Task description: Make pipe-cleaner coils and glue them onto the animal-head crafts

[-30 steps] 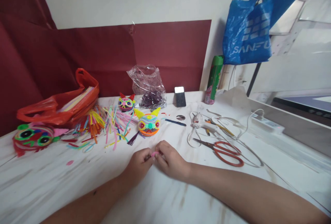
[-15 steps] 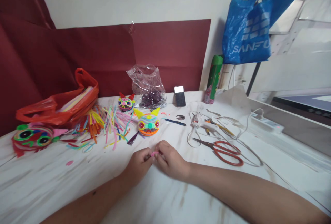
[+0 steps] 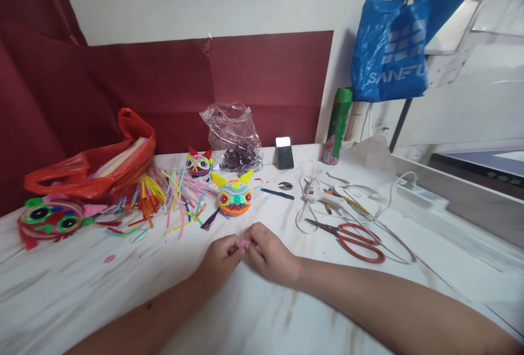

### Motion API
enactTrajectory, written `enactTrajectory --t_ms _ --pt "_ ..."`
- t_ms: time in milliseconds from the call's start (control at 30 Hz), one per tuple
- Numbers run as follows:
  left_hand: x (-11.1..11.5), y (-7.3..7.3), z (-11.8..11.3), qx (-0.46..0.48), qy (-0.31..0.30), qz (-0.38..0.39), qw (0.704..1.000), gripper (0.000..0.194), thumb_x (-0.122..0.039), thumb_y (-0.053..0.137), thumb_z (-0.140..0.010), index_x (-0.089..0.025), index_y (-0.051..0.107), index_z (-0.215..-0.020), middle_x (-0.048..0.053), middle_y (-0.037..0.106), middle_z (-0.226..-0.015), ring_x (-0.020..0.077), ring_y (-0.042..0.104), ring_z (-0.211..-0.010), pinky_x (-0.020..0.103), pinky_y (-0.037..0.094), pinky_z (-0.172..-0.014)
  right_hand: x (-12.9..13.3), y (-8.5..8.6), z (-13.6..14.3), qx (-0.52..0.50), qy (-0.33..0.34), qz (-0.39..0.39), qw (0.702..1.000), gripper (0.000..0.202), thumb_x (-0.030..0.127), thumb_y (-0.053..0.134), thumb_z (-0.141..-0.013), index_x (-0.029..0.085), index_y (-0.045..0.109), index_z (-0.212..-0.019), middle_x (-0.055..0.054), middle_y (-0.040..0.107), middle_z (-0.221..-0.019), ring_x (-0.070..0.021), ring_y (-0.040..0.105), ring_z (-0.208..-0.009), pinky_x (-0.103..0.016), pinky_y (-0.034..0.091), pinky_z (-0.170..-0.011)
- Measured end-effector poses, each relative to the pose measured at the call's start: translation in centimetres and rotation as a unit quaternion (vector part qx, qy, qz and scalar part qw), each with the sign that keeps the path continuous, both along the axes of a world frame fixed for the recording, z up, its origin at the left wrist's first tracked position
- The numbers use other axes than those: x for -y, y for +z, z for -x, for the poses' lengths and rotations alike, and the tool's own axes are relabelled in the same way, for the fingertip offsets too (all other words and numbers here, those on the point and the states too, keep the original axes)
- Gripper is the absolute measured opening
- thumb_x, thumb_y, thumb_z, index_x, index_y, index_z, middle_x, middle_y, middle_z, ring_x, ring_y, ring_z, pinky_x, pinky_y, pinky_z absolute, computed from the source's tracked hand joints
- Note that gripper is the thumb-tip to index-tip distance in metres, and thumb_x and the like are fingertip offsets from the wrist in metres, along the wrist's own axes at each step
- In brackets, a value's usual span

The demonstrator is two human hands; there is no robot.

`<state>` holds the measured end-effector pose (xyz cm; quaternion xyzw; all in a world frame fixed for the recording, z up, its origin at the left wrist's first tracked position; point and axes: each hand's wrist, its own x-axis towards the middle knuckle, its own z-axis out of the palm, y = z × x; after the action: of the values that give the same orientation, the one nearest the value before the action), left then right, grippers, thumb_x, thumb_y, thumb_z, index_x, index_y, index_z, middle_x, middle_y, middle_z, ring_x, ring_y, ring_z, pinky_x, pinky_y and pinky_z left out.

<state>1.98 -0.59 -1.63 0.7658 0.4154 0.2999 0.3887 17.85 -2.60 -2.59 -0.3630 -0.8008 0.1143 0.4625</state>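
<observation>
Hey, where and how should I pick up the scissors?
Probably by the orange handles, right hand coming from the near right once free. The scissors look flat on the table, handles toward that side, blades pointing away left.

Left forearm [image 3: 172, 303] bare, marked with small spot [image 3: 149, 306]; right forearm [image 3: 368, 292], left hand [image 3: 221, 262], right hand [image 3: 270, 256] likewise bare.

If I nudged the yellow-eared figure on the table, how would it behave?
The yellow-eared figure may rock or roll, since it looks rounded. Its pointed ears jut out, so they could bend or catch if grabbed.
</observation>
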Motion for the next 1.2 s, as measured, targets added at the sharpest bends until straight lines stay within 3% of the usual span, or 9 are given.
enactTrajectory --t_ms 700,1000,1200 --pt "0.24 0.12 -0.06 0.014 0.004 0.001 1.000 0.025 -0.034 0.049 -0.075 -0.016 0.047 -0.059 -0.004 0.038 -0.055 0.0099 0.035 -0.054 0.022 0.028 -0.051 0.02 -0.03 0.02 0.013 -0.003 -0.013 1.000 0.010 0.011 0.043 -0.079 0.021 0.041 -0.076 -0.004 0.051 -0.074 -0.0171 0.047 -0.072 -0.030 0.043 -0.063" --pt "0.54 0.65 -0.12 0.004 0.035 -0.055 0.998 0.019 -0.033 0.050 -0.077 -0.016 0.058 -0.071 -0.001 0.057 -0.064 0.0134 0.050 -0.062 0.023 0.038 -0.059 -0.03 0.00 0.09 0.011 -0.031 0.014 0.999 0.010 0.014 0.043 -0.081 0.020 0.042 -0.074 -0.005 0.051 -0.074 -0.0169 0.047 -0.070 -0.030 0.042 -0.064" --pt "0.58 0.67 0.11 -0.021 0.036 -0.086 0.995 0.024 -0.035 0.049 -0.078 -0.016 0.056 -0.064 -0.001 0.054 -0.060 0.0133 0.047 -0.059 0.024 0.036 -0.057 0.02 -0.23 0.14 0.014 -0.027 0.016 0.999 0.009 0.014 0.042 -0.081 0.020 0.044 -0.074 -0.004 0.050 -0.073 -0.0163 0.047 -0.069 -0.030 0.042 -0.063"
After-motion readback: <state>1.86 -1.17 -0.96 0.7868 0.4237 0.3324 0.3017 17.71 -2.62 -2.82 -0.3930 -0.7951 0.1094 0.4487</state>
